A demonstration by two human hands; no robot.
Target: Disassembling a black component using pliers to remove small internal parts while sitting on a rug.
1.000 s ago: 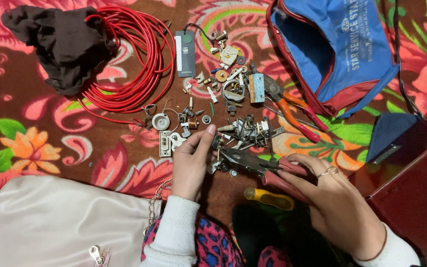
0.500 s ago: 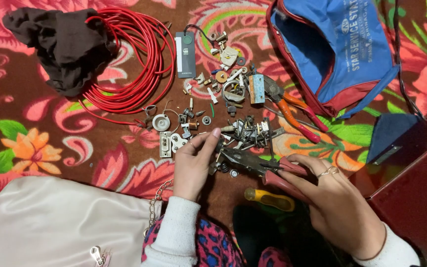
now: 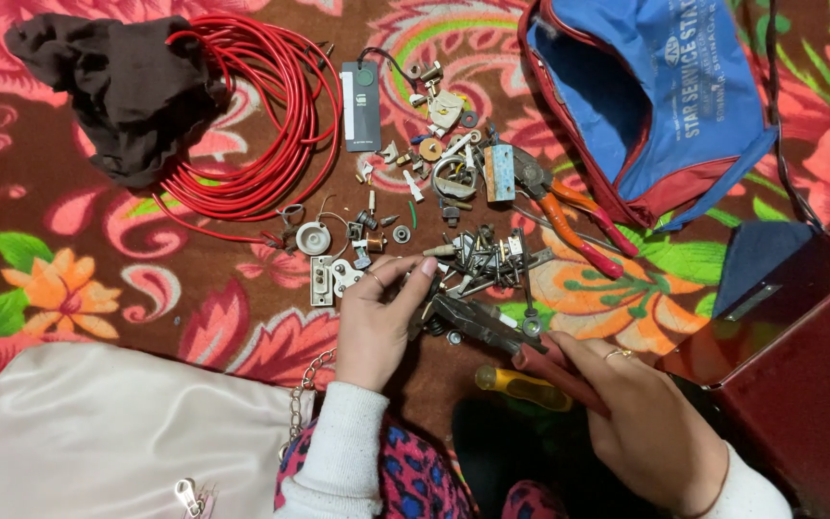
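Note:
My right hand (image 3: 641,423) grips the red handles of a pair of pliers (image 3: 492,332); the dark jaws point left toward my left hand. My left hand (image 3: 381,317) rests palm down on the carpet, fingers pinched near the plier jaws on something too small to make out. Just beyond the fingers lies a pile of small metal parts (image 3: 477,255): screws, brackets, washers. A yellow-handled screwdriver (image 3: 521,386) lies under the pliers near my knees.
A coil of red wire (image 3: 261,135) with a dark cloth (image 3: 132,82) lies at the far left. Orange-handled pliers (image 3: 569,211) sit by an open blue bag (image 3: 655,96). A white handbag (image 3: 117,432) is near left, a dark red box (image 3: 799,365) at right.
My left hand's fingers have shifted slightly right, closer to the plier jaws. The right hand and pliers have barely moved.

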